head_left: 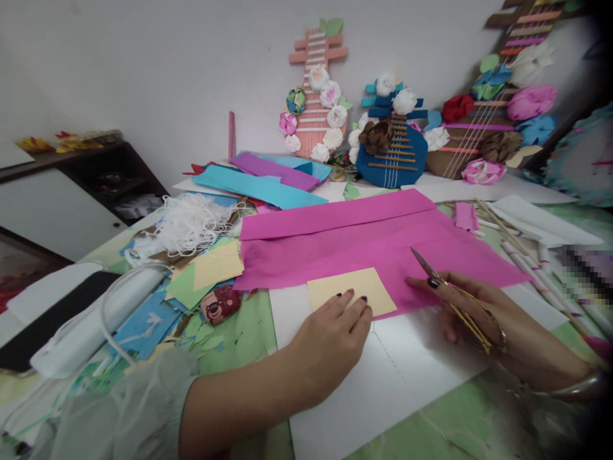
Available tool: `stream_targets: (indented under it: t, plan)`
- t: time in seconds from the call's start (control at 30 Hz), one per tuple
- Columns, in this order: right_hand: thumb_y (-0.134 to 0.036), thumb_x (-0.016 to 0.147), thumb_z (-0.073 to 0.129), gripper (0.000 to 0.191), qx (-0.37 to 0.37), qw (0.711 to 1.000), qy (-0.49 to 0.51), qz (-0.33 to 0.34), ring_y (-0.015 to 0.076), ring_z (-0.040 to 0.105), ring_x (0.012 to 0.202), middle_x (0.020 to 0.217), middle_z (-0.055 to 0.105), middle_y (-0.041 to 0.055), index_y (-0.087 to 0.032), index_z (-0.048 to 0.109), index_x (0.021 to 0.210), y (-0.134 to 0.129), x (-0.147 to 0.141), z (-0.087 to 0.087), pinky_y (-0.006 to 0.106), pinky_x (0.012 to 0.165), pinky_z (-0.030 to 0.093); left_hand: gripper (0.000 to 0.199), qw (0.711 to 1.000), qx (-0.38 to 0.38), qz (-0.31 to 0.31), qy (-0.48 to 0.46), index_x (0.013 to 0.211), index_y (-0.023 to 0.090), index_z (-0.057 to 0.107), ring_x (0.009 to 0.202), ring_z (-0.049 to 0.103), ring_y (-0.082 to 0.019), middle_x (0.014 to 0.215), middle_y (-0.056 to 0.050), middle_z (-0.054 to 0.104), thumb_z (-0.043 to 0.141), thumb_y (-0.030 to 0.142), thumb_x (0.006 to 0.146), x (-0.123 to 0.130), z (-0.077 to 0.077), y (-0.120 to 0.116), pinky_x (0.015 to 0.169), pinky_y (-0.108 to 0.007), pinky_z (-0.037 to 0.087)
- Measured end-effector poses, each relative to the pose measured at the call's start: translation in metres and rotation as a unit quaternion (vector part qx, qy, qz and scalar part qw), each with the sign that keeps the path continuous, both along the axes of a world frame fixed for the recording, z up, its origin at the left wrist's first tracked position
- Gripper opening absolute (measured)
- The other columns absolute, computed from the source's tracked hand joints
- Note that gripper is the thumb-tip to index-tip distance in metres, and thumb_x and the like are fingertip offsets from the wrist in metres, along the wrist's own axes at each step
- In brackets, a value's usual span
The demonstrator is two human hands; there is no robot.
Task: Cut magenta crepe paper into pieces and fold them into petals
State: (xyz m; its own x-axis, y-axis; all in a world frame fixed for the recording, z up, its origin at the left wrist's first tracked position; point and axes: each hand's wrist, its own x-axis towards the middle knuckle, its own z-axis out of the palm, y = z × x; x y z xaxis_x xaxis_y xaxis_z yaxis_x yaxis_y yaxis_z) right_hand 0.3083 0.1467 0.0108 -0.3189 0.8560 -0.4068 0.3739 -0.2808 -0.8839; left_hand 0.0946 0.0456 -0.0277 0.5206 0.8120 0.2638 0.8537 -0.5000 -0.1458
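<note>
My left hand (338, 335) lies flat, fingers stretched out, on a pale yellow piece of paper (347, 289). Under that yellow piece spreads a wide sheet of magenta crepe paper (297, 262), with a folded strip along its far side. In my right hand (472, 313) is a pair of scissors with gold handles (467, 316). The blades point away from me above the crepe paper, close together. Beneath everything is a white board (354, 396) with a faint line on it, partly hidden by my left hand and the crepe paper.
White string (191, 223) is heaped at the left, near yellow and green paper pieces (211, 271) and a dark red bear-face case (220, 303). Blue and purple paper strips (261, 185) lie behind. Flower-decorated paper instruments (393, 153) lean on the wall. Rolled paper sticks (541, 275) lie at right.
</note>
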Motion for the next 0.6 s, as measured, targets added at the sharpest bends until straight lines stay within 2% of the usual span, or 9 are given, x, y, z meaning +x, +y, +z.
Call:
stream_targets:
  t: [0.4, 0.47, 0.6]
  plan:
    - [-0.064, 0.070, 0.060, 0.059, 0.004, 1.000, -0.009, 0.000, 0.0124, 0.046, 0.041, 0.045, 0.058, 0.0016, -0.018, 0.051, 0.105, -0.0005, 0.0014, 0.0001, 0.019, 0.039, 0.028, 0.039, 0.999, 0.041, 0.001, -0.004, 0.121, -0.002, 0.049, 0.121, 0.051, -0.025, 0.124, -0.020, 0.057, 0.036, 0.001, 0.084, 0.0001, -0.0022, 0.0022, 0.103, -0.033, 0.042]
    - [-0.064, 0.068, 0.061, 0.061, 0.007, 1.000, -0.010, 0.001, 0.0122, 0.046, 0.041, 0.045, 0.058, 0.0018, -0.018, 0.051, 0.106, -0.0005, 0.0007, 0.0002, 0.019, 0.039, 0.027, 0.037, 0.999, 0.045, 0.007, -0.009, 0.120, 0.000, 0.050, 0.122, 0.049, -0.027, 0.123, -0.019, 0.057, 0.035, 0.002, 0.086, 0.0005, -0.0033, 0.0017, 0.104, -0.038, 0.041]
    - [-0.064, 0.066, 0.062, 0.064, -0.002, 1.000, -0.007, 0.000, 0.0135, 0.048, 0.042, 0.046, 0.058, 0.0022, -0.017, 0.051, 0.108, -0.0003, -0.0012, 0.0008, 0.020, 0.039, 0.028, 0.036, 0.998, 0.029, 0.055, -0.019, 0.125, 0.007, 0.047, 0.130, 0.038, -0.035, 0.130, -0.017, 0.053, 0.035, 0.009, 0.091, 0.0025, -0.0068, 0.0008, 0.104, -0.058, 0.034]
